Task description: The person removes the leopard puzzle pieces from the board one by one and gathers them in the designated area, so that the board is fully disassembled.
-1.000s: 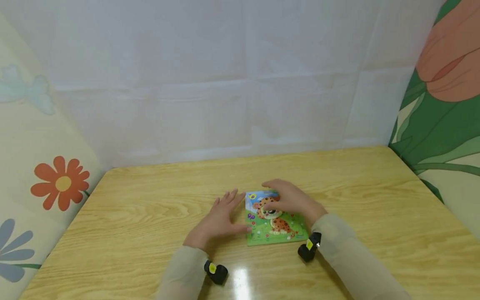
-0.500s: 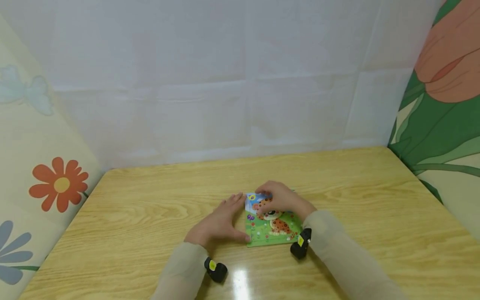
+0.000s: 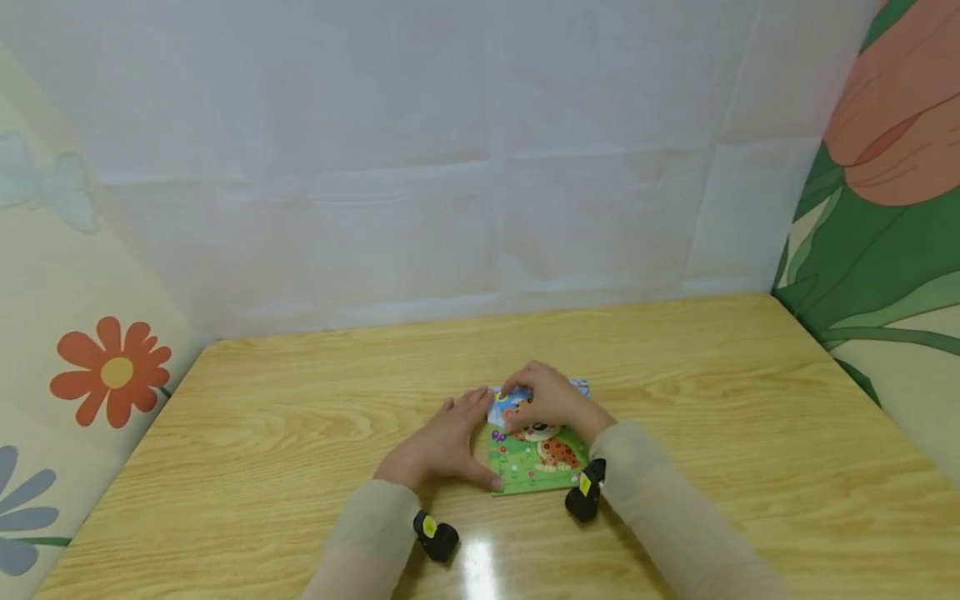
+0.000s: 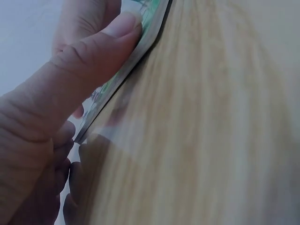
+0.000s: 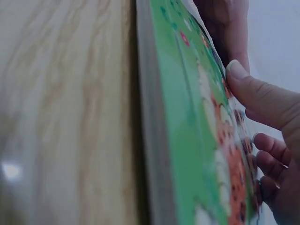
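A square picture board (image 3: 525,477), printed with a cartoon leopard on green grass under a blue sky, lies flat on the table. My left hand (image 3: 442,442) rests along its left edge, fingers stretched to the far corner. In the left wrist view the thumb (image 4: 119,35) lies on the board's rim. My right hand (image 3: 551,398) arches over the upper part, hiding some of the leopard's head. Its thumb (image 5: 241,75) touches or nearly touches the printed face in the right wrist view. Loosely bent fingers sit farther along, with no loose piece visible between them.
The wooden table (image 3: 300,400) stretches around the board on every side. A white cloth (image 3: 375,167) hangs behind its far edge. Flower-printed panels stand on the left (image 3: 112,375) and right (image 3: 885,250). A black wrist camera (image 3: 435,536) sits by the left cuff.
My right hand has slid left over the board, uncovering its far right corner, and its fingers have bent more. The left thumb has shifted down to the near left corner.
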Available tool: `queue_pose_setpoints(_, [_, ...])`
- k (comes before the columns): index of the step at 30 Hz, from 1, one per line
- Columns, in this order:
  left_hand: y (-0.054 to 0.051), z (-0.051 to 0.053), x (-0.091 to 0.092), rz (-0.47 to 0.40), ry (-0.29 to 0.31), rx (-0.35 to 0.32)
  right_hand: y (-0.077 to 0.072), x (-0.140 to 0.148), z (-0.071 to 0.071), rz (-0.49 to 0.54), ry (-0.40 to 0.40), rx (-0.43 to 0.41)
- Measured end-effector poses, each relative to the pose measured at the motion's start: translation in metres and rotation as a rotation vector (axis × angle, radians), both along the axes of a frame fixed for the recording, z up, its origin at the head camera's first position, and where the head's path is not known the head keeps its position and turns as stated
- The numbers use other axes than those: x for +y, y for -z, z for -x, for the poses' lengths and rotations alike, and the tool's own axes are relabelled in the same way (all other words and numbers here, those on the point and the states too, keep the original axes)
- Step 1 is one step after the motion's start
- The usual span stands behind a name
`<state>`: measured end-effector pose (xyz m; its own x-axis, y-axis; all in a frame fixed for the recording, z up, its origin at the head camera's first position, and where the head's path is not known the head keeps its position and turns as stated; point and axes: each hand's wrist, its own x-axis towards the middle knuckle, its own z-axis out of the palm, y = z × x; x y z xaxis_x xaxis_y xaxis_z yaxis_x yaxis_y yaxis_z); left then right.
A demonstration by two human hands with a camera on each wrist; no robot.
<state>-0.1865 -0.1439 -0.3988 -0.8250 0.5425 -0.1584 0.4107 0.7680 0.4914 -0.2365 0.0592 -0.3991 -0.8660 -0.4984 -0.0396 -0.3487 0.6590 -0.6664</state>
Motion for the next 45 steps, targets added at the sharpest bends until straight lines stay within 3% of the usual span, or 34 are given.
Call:
queue_pose_setpoints(10, [0.0,0.001,0.002,0.013,0.009,0.008,-0.001,-0.004,0.0,-0.003,0.028,-0.022])
queue_pose_setpoints(18, [0.0,0.002,0.005,0.04,0.006,0.015,-0.005,-0.012,0.0,-0.008,0.069,-0.086])
queue_pose_setpoints(25, [-0.002,0.002,0.006,0.049,-0.013,0.0,-0.007,-0.016,0.0,-0.051,0.035,-0.071])
queue_pose_setpoints(45, [-0.001,0.003,0.007,0.072,-0.005,-0.014,-0.007,-0.014,-0.007,0.022,0.068,-0.074])
